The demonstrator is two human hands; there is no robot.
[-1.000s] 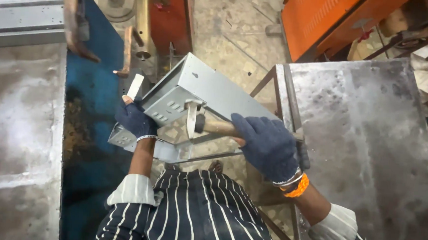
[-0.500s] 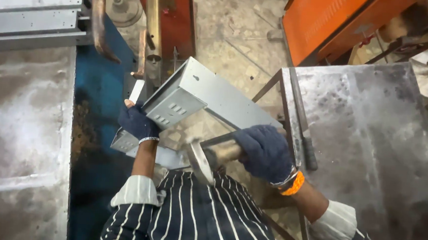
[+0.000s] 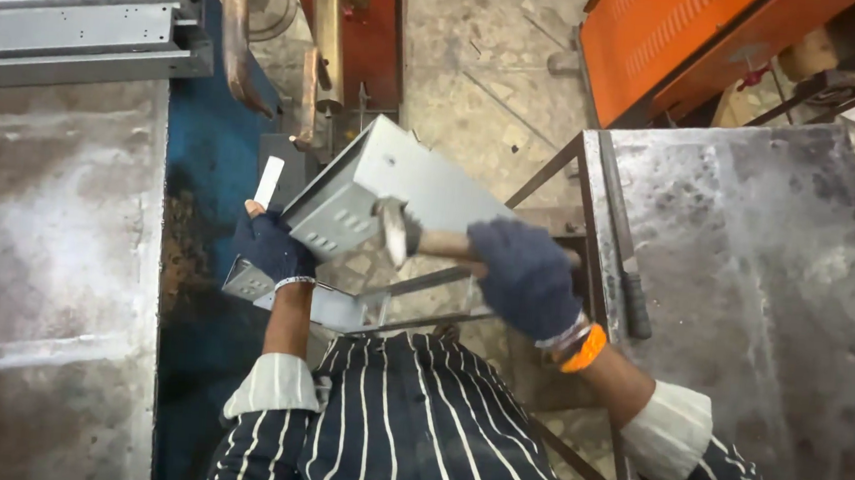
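A grey sheet-metal box (image 3: 391, 182) with small vent slots is tilted in front of my chest. My left hand (image 3: 271, 247), in a dark blue glove, grips its lower left end. My right hand (image 3: 523, 277), also gloved, with an orange band at the wrist, holds a hammer (image 3: 403, 236) by its wooden handle. The hammer's metal head touches or hovers just over the box's slotted face. A flat grey metal piece (image 3: 288, 298) sits under the box near my left wrist.
A worn steel table (image 3: 44, 273) with a blue edge lies at left, stacked grey metal channels (image 3: 72, 15) on its far end. Another steel table (image 3: 755, 293) on an angle-iron frame is at right. Orange machines (image 3: 682, 42) stand on the concrete floor beyond.
The hammer head dropped low towards my chest half a second ago and has come back up against the box's slotted face. The box and left hand stay put.
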